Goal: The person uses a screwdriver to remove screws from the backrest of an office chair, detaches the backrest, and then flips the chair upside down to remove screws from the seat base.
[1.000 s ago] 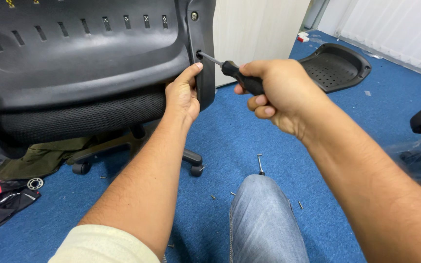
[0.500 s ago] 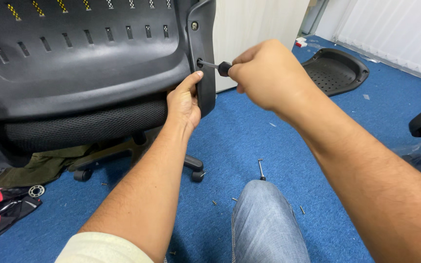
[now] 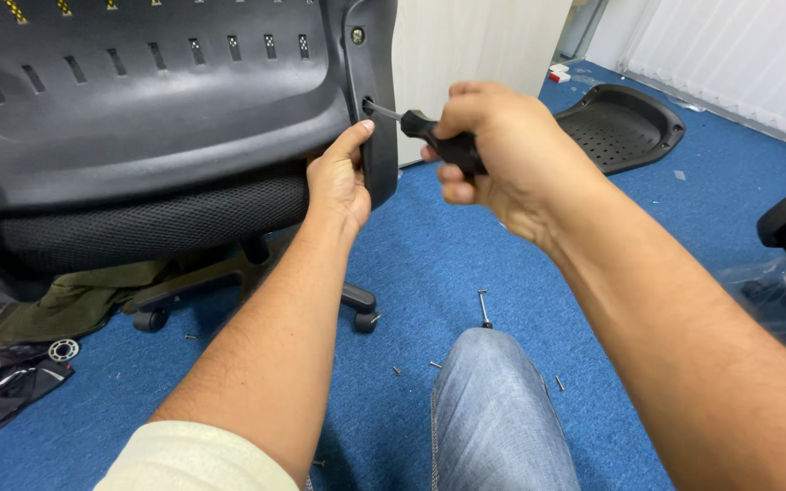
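A: Right hand [image 3: 502, 155]?
B: Closed around black plastic handle of screwdriver [image 3: 438, 136], fingers wrapped, knuckles up. Metal shaft pointing left, tip in lower screw hole [image 3: 366, 105] of black plastic bracket [image 3: 375, 100] on the black moulded-plastic office chair back [image 3: 156, 100].

A: Left hand [image 3: 338, 177]?
B: Gripping the lower edge of that same bracket, thumb up along its front just below the hole, fingers curled behind and hidden. Touching the chair, just beside the screwdriver tip.

A: Other screw?
B: Silver screw head [image 3: 357, 35] seated higher on the bracket, near top of view.

A: Chair otherwise?
B: Slotted back shell filling upper left, black mesh seat edge [image 3: 147, 223] below it, black wheeled base [image 3: 256, 282] on blue carpet floor [image 3: 466, 245].

A: Floor items?
B: Long metal bolt [image 3: 484, 307] just above a knee in grey-blue jeans [image 3: 493, 409], small loose screws scattered near it. Black perforated plastic seat pan [image 3: 620, 123] well apart, upper right. Olive cloth [image 3: 65, 300] under the chair, red-black bag [image 3: 2, 373] and a round metal bearing [image 3: 63, 349] at left edge.
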